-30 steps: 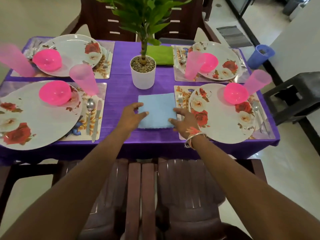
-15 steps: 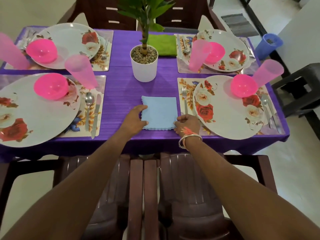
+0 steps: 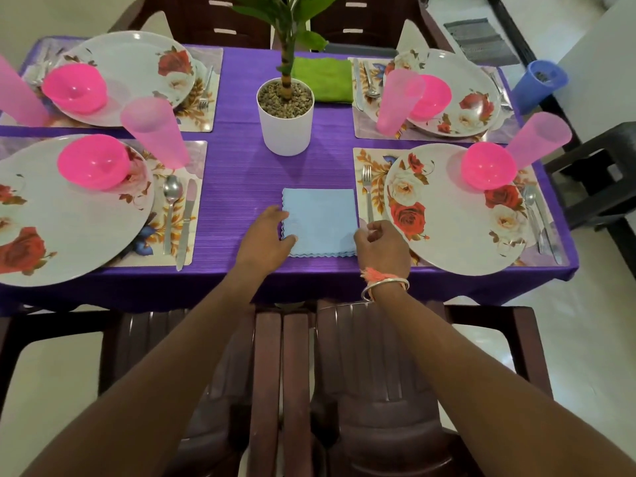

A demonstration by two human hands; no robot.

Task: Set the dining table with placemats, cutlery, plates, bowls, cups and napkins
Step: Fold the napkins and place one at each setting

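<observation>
Both hands at a folded light-blue cloth napkin (image 3: 321,220) on the purple-covered worktop (image 3: 234,187).

The left hand (image 3: 265,241) lies loosely bent, its fingers and thumb touching the napkin's left edge. The right hand (image 3: 383,247) is loosely curled and holds nothing, just beside the right edge. The napkin is nearly square and lies flat, square to the near edge, between the two near floral placemats (image 3: 373,166).

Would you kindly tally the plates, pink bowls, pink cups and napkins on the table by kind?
Plates: 4
Pink bowls: 4
Pink cups: 4
Napkins: 2
Total: 14
</observation>
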